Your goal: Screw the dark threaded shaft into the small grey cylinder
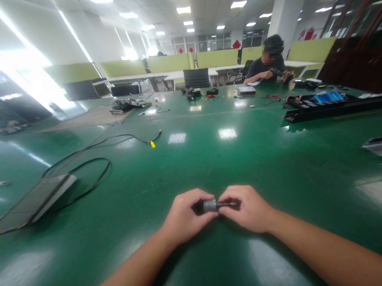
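My left hand (184,214) is closed around a short grey metal cylinder (209,205), thumb and fingers on either side of it. From the cylinder's right end runs a thin dark shaft (226,204) that looks like a drill bit. Thumb and fingertips of my right hand (251,208) pinch this shaft close to where it meets the cylinder. Both hands are low over the green tabletop (192,168), and the piece lies level between them. Whether cylinder and shaft are one part or two I cannot tell.
On the left a black cable (110,163) with a yellow tag (152,144) loops near a flat grey panel (35,200). Black rails (334,109) lie at the right. Across the table, a person (267,63) handles a dark tool. Electronic parts (128,104) sit far left.
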The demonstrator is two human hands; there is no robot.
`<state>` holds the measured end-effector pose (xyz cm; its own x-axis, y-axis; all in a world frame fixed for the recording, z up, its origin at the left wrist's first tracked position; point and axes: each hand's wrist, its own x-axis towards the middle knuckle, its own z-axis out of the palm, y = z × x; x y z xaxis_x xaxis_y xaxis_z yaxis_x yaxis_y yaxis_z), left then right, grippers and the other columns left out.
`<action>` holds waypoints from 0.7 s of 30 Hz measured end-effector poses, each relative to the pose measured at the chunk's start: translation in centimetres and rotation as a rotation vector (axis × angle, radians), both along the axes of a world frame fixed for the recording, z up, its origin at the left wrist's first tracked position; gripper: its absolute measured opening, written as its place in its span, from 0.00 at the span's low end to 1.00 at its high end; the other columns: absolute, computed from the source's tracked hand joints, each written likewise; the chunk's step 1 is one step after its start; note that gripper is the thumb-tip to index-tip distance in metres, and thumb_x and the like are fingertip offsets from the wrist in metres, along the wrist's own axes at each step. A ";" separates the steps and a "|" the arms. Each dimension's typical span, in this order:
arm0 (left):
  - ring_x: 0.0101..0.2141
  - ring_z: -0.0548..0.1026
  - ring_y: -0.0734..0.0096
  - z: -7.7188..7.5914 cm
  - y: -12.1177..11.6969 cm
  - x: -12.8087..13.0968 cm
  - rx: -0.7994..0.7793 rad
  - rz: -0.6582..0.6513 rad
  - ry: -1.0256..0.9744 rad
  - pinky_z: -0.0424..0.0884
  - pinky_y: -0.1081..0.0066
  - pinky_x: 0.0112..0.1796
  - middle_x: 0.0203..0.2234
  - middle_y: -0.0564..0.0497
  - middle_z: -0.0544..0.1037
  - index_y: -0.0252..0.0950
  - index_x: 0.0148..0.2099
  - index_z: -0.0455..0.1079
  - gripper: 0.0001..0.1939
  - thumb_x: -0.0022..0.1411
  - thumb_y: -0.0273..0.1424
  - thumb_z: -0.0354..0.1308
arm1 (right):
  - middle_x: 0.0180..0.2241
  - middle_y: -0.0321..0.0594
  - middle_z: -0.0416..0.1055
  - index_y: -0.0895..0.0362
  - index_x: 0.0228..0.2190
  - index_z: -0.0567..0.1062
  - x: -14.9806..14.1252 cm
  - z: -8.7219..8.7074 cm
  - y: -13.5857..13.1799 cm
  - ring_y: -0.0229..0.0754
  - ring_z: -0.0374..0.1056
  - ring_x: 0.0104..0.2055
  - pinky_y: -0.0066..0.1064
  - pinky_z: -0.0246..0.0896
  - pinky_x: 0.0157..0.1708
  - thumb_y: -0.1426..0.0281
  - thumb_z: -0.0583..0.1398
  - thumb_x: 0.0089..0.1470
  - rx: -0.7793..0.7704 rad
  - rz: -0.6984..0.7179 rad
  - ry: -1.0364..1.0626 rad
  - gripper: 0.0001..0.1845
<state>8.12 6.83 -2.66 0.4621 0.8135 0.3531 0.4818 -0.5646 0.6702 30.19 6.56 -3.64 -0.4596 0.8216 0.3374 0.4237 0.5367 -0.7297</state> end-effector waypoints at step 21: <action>0.35 0.78 0.69 0.3 -0.1 0.0 0.008 0.023 0.010 0.72 0.71 0.39 0.35 0.51 0.81 0.39 0.42 0.77 0.13 0.53 0.33 0.69 | 0.29 0.36 0.74 0.56 0.32 0.79 0.1 0.1 -0.1 0.38 0.67 0.30 0.28 0.58 0.32 0.73 0.66 0.51 0.006 0.000 0.001 0.03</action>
